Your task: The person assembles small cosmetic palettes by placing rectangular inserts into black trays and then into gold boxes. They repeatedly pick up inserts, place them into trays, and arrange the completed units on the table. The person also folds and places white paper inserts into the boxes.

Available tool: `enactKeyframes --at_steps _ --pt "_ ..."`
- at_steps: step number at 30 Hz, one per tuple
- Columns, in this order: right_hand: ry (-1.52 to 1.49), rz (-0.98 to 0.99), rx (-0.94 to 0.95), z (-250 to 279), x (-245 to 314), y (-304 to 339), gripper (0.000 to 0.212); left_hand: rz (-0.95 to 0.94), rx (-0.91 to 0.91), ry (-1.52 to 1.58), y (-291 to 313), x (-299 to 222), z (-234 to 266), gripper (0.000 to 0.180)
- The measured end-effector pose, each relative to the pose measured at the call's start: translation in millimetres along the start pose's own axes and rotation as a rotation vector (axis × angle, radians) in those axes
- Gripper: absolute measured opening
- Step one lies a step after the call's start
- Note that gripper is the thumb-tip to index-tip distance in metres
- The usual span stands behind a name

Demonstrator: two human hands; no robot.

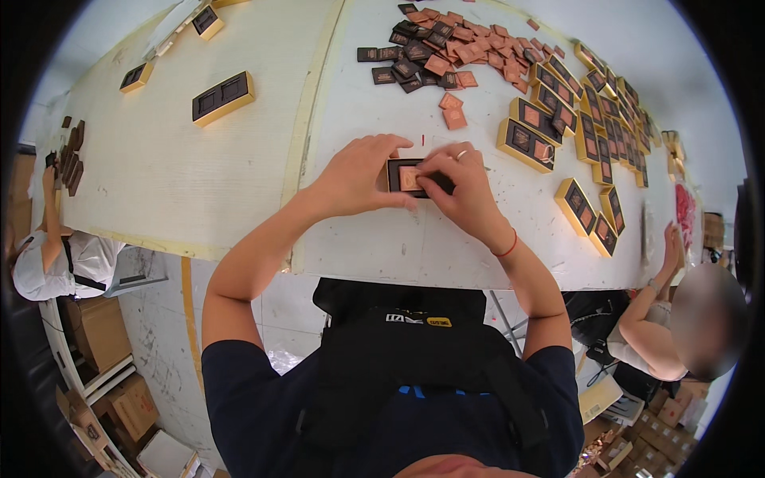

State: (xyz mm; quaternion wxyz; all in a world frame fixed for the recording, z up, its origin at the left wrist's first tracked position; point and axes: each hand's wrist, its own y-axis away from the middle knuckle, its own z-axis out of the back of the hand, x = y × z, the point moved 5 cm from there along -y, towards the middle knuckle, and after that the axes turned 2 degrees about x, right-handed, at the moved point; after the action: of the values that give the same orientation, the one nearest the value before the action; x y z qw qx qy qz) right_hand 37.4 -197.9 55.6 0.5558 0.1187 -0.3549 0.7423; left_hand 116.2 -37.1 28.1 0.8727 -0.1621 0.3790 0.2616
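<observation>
A small black-lined box sits on the white table in front of me. My left hand steadies it from the left, index finger along the far side and thumb along the near side. In its left compartment is a copper-coloured square packet. My right hand, fingers pinched together, is at the packet's right edge and hides part of the box's right half. Farther off lies a loose pile of copper and dark brown square packets, with two copper ones nearer the box.
Many gold-edged boxes holding packets crowd the right side. An open gold-edged box stands left of the table seam, with two smaller ones beyond. Dark brown strips lie far left. Other people work at both sides.
</observation>
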Motion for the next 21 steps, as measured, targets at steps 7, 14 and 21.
enactKeyframes --at_steps 7,14,21 --pt "-0.108 -0.133 0.045 15 -48 -49 0.011 -0.019 -0.089 0.104 -6 10 -9 0.023" --pt "0.198 0.107 -0.155 -35 -99 -132 0.026 0.015 -0.048 0.174 -10 12 -8 0.023" --pt "-0.397 -0.484 0.080 -20 -129 -124 0.022 0.019 -0.035 0.194 -9 9 -5 0.024"
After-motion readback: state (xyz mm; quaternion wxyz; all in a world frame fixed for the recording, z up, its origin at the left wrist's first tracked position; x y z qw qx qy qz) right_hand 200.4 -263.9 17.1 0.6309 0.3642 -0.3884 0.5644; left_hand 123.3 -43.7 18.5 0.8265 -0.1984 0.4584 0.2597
